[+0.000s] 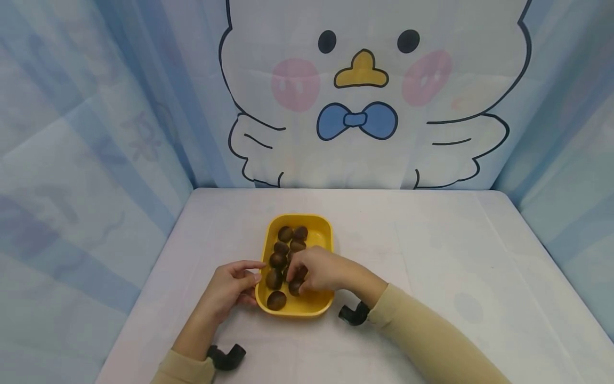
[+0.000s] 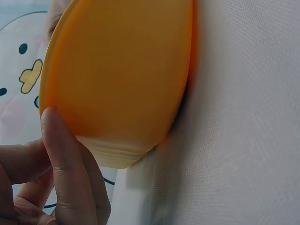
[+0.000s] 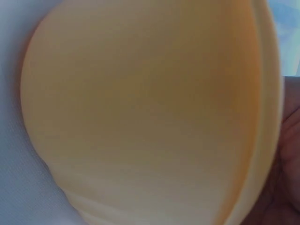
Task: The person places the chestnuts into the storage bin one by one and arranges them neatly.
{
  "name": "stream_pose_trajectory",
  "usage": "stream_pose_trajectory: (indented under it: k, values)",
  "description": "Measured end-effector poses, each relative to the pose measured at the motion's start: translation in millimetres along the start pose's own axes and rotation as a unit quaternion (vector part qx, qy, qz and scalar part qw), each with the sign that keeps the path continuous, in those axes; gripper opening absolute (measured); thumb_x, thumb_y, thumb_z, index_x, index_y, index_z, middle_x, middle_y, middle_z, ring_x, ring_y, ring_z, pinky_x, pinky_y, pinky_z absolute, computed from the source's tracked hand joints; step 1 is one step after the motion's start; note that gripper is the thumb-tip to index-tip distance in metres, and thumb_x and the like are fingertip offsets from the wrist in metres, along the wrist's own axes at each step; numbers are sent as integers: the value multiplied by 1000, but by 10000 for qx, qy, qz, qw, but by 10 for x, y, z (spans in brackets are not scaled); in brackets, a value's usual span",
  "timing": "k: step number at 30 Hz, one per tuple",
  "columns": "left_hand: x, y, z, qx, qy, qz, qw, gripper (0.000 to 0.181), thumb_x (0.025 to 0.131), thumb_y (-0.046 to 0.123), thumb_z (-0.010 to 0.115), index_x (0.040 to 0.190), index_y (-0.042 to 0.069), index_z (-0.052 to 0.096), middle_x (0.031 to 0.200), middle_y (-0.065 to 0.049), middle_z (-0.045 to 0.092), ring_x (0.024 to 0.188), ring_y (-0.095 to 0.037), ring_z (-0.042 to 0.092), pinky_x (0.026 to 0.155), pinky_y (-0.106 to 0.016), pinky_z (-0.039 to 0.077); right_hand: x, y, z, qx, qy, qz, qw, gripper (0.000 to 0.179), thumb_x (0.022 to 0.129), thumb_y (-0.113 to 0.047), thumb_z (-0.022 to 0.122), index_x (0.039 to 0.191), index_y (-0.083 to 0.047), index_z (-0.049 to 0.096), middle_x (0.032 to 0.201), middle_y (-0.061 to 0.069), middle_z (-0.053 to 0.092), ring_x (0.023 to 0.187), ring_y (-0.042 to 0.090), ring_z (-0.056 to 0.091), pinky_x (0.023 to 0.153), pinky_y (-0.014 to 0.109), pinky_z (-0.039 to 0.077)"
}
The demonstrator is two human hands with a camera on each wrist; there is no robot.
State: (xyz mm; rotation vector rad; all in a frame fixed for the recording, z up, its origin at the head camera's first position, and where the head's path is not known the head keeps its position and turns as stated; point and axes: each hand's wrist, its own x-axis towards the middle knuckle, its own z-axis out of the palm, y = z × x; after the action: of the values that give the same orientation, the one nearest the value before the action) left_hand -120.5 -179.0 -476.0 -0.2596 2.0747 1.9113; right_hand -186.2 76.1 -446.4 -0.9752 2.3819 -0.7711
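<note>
A yellow rectangular tray (image 1: pixel 318 306) sits on the white table, with several brown chestnuts (image 1: pixel 276 300) lined up in two rough columns along its left and middle. At the tray's left side, my left hand (image 1: pixel 229 288) holds the rim between thumb and fingers; the left wrist view shows a fingertip (image 2: pixel 51 115) against the outer wall. My right hand (image 1: pixel 322 269) reaches in over the right rim and pinches a chestnut (image 1: pixel 295 288) in the middle column with thumb and index finger. It covers part of that column. Only the palm side (image 3: pixel 290 159) shows in the right wrist view, behind the wall.
A white cloth covers the table (image 1: pixel 431 256), which extends well to the right of the tray. Behind it hangs a curtain (image 1: pixel 360 160) with a cartoon bird, and blue-white curtains flank both sides. Black curved wrist mounts (image 1: pixel 227 357) stick out beside both sleeves.
</note>
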Motion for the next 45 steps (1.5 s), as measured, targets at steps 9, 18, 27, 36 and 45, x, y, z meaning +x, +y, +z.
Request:
stream_pose_trajectory:
  k: [9,18,27,36,45]
  values:
    - [10,-8,5,-56,-4,-3,10000,42,100,4,71,141,-3,67,85,-4,70,61,-14,66,54,-27,61,-23,-34,79,-334,-54,-19,9994,27,85,-3,87,103,-22,81,104,-11,76,90,7,66,80,19,57]
    - [2,-1,-5,-102,-46,15,9999,42,100,5,71,142,-3,66,86,-4,70,61,-13,66,54,-26,62,-34,-47,164,-869,-53,-198,9960,28,85,-3,85,103,-23,80,98,-11,76,88,4,62,83,21,57]
    - [5,-3,-8,-17,36,-40,10000,42,100,6,71,141,-1,67,87,-4,69,62,-14,65,54,-27,62,-51,-59,142,-776,10,-267,9966,27,87,-1,83,105,-22,81,103,-9,78,95,5,67,87,21,59]
    - [17,-9,1,-16,70,-53,10000,41,100,5,71,141,-1,68,87,-5,70,62,-14,65,54,-28,62,-82,6,55,361,273,-293,9985,23,94,-2,76,109,-19,81,105,-10,79,103,7,71,94,24,60]
    - [-5,27,41,271,302,-49,9992,38,99,5,72,137,0,71,89,-8,71,65,-17,67,54,-29,62,-141,67,-15,1818,446,-304,9818,24,97,-1,73,118,-12,79,115,-2,80,109,15,75,93,25,62]
